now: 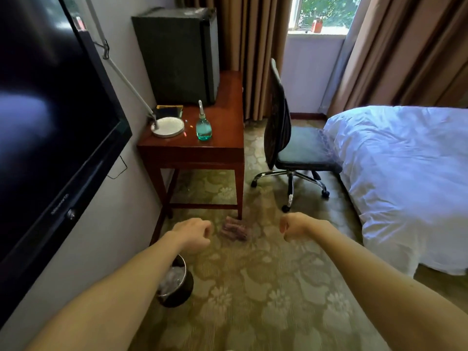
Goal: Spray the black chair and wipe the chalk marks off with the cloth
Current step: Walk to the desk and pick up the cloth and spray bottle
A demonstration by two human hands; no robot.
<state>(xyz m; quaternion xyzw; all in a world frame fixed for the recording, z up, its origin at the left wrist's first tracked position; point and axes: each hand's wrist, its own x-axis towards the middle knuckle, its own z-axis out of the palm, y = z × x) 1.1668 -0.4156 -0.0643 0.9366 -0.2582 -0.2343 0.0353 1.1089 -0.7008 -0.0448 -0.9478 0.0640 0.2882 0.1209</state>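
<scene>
- Both hands reach out over the patterned carpet (266,287), bare forearms stretched forward; the left hand (195,234) has its fingers curled in and holds nothing; the right hand (295,228) is curled likewise into a loose fist, also holding nothing; the two are apart, with a gap of carpet between them
- The black chair (301,153) stands on its chrome wheeled base between the desk (222,117) and the bed (405,173); its seat edge is just beside the white bedding, its backrest is turned towards the desk; the backrest looks mottled and there are faint pale smudges on the seat, though I cannot make out the marks clearly
- The spray bottle (203,125), clear with blue-green liquid, stands upright on the desk near its front edge, well away from either hand
- A crumpled purplish cloth (234,229) lies on the carpet by the desk's front right leg, between the two hands and a little beyond them; neither hand touches it
- Also on the desk: a round lamp base (167,126) left of the bottle, a few small coloured bits (188,126) between them, and a dark mini fridge (177,57) at the back
- A black television (50,110) hangs on the left wall; a small bin (174,285) sits on the floor beneath the left forearm
</scene>
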